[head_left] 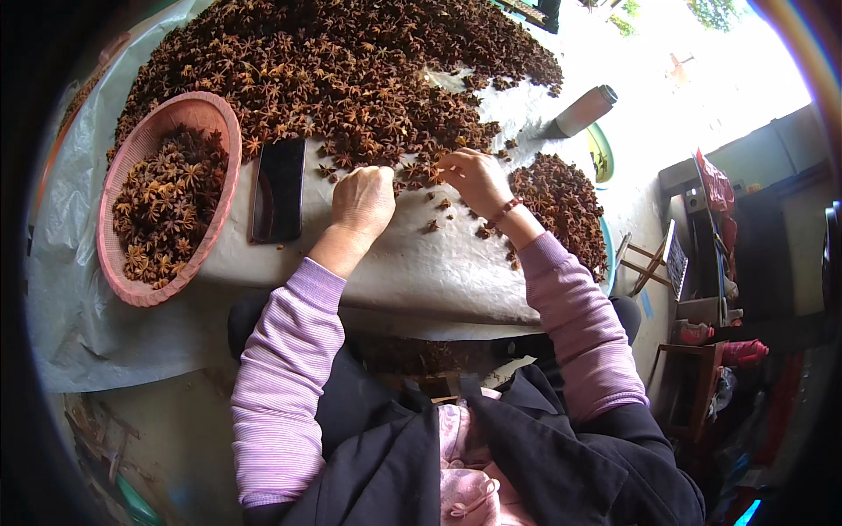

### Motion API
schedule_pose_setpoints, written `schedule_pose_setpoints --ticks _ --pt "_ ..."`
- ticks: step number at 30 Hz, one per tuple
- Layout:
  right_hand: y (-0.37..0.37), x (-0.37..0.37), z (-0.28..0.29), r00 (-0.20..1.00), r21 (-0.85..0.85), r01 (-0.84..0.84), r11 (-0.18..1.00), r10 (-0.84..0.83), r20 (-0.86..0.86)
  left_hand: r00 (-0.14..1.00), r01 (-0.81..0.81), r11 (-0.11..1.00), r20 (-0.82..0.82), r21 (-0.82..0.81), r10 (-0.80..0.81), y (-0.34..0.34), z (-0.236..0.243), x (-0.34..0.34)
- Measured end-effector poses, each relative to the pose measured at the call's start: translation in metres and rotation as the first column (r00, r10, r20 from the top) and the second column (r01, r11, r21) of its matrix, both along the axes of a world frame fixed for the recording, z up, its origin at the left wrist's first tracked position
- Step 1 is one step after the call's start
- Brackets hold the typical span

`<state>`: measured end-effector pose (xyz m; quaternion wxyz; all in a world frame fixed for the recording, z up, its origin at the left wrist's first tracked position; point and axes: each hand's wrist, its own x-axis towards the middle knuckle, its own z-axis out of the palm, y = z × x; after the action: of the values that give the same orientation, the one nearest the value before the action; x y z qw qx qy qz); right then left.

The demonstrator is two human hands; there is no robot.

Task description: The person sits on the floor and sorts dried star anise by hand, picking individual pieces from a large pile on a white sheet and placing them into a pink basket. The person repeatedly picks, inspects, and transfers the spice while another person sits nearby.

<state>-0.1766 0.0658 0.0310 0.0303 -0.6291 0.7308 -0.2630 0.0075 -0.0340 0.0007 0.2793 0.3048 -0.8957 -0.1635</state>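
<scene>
A large heap of brown star anise (333,79) covers the far part of the table. At its near edge my left hand (364,202) is closed in a fist, knuckles up; whatever it may hold is hidden. To its right, my right hand (481,181) has its fingers bent and drawn together, tips down among star anise at the heap's edge. What those fingertips grip is too small to make out. A few loose star anise (432,225) lie on the pale sheet between the hands. Beside my right wrist sits a smaller pile of star anise (561,206).
A pink plastic basket (232,131) of star anise stands tilted at left, with a black phone (279,191) beside it. A grey bottle (586,111) stands at the far right of the table. Past the right edge are a folding stool (653,254) and a wooden stand (693,386).
</scene>
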Motion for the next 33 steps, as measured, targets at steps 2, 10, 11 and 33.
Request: schedule_pose_setpoints --ticks 2,10,11,33 --pt "-0.010 0.001 -0.004 0.995 0.004 -0.039 0.999 0.039 -0.093 1.000 0.003 1.000 0.025 0.000 -0.003 0.000 0.002 -0.003" --pt "-0.012 -0.005 -0.022 0.996 -0.112 -0.089 0.990 0.086 -0.027 0.980 0.079 0.985 -0.195 0.155 -0.047 -0.003 -0.001 -0.017" --pt "-0.007 -0.003 -0.017 0.980 -0.098 -0.069 0.993 0.086 0.181 0.962 0.124 0.984 -0.258 0.125 -0.089 -0.002 0.001 -0.020" --pt "0.084 0.036 -0.009 -0.378 -0.107 -0.266 0.958 -0.001 0.926 0.861 0.419 0.825 -0.455 0.380 -0.227 0.079 0.003 -0.013"
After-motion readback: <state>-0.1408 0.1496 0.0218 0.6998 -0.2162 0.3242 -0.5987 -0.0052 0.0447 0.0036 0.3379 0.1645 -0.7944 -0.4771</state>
